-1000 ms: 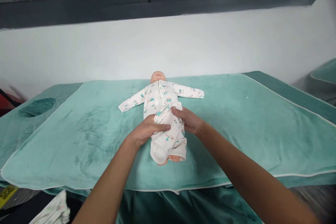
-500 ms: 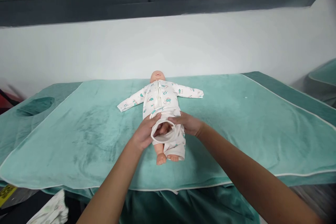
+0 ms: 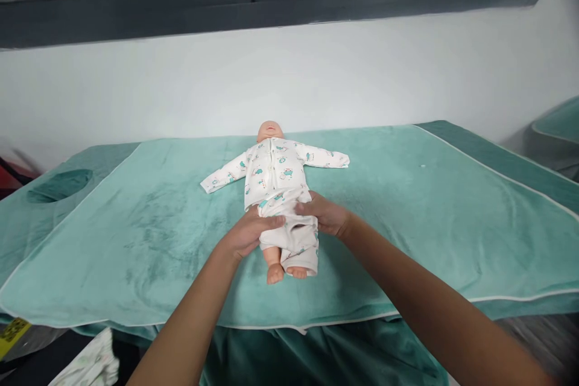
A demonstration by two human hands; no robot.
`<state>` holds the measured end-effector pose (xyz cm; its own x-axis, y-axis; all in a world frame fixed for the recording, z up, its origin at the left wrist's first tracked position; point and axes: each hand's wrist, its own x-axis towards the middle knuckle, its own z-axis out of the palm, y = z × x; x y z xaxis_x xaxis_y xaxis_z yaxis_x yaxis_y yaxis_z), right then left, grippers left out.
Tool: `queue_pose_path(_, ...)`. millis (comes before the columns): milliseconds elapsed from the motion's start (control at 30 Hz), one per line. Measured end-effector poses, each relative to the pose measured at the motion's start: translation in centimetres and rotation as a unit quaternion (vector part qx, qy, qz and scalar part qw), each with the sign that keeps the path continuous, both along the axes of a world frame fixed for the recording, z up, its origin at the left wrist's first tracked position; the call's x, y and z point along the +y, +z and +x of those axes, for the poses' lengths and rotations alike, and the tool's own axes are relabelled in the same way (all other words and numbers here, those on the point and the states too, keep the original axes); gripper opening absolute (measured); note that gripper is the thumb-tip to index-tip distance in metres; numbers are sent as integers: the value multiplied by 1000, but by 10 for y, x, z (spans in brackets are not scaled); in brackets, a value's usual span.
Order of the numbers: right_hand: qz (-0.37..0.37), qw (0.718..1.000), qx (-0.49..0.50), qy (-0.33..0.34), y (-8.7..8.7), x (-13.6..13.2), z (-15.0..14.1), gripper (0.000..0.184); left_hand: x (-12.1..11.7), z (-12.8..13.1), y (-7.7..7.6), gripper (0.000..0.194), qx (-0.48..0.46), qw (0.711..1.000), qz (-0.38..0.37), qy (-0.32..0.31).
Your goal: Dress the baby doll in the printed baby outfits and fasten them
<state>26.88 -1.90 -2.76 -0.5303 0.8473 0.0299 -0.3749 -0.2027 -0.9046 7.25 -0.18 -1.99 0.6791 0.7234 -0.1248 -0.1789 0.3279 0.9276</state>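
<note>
A baby doll [image 3: 270, 131] lies on its back on a teal towel [image 3: 149, 223], head toward the wall. It wears a white printed top [image 3: 271, 170] with sleeves spread out, and white printed trousers [image 3: 298, 247] over its hips. My left hand [image 3: 246, 232] grips the trousers' waistband at the doll's left-side hip as seen. My right hand [image 3: 325, 214] pinches the waistband on the other side. One bare leg and foot [image 3: 274, 271] stick out below; the other foot shows at the trouser cuff.
The towel covers a darker teal padded table [image 3: 497, 160] with a face hole [image 3: 58, 186] at the left. A white wall and dark window frame stand behind. Pale cloth [image 3: 90, 365] lies on the floor at bottom left. Another teal-covered surface [image 3: 558, 126] sits far right.
The trousers have been drawn up from a loose bunch over the legs to the doll's waist. One bare leg has come out below. Both hands moved slightly toward the doll's hips.
</note>
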Motion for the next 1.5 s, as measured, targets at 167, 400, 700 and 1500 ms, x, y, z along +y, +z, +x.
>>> queue_pose_path(167, 3, 994, -98, 52, 8, -2, 3, 58, -2, -5, -13, 48, -47, 998, -32, 33)
queue_pose_path(400, 3, 992, -116, 48, 15, -5, -6, 58, -6, -6, -16, 48, -45, 997, -40, 52)
queue_pose_path(700, 31, 992, -120, 27, 11, -6, -4, 23, -15, -10, 1, 58, 15, 997, 53, 62)
queue_pose_path(1500, 216, 876, -429, -46, 23, -14, -22, 27, -46, 3, 9, 29, 392, 829, 317, 243)
